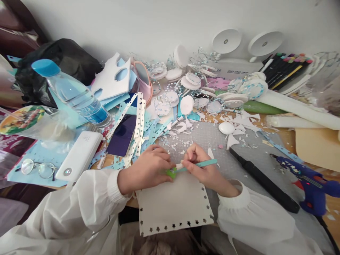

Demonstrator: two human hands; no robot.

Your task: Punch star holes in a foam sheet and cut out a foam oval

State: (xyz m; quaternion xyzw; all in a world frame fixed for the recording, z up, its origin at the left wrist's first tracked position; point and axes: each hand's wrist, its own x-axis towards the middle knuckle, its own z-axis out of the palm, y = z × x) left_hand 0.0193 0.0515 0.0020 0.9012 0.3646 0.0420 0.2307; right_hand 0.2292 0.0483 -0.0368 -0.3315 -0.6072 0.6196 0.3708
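Note:
My left hand (150, 168) is closed around a small green paper punch (171, 172), mostly covered by the fingers. My right hand (200, 170) pinches a slim teal stick (206, 163). Its left end reaches to the green punch, and its right end sticks out past the knuckles. Beneath both hands lies a cream sheet of paper (175, 209) with flower-shaped holes along its right and bottom edges. The sheet's upper edge is hidden by the hands.
A blue hot glue gun (315, 187) and a black rod-shaped tool (265, 180) lie right. A phone (122, 134), punched strips (139, 117), a power bank (79, 154), glasses (38, 168) and a water bottle (77, 95) sit left. White discs (191, 80) and scraps (239, 124) are piled behind.

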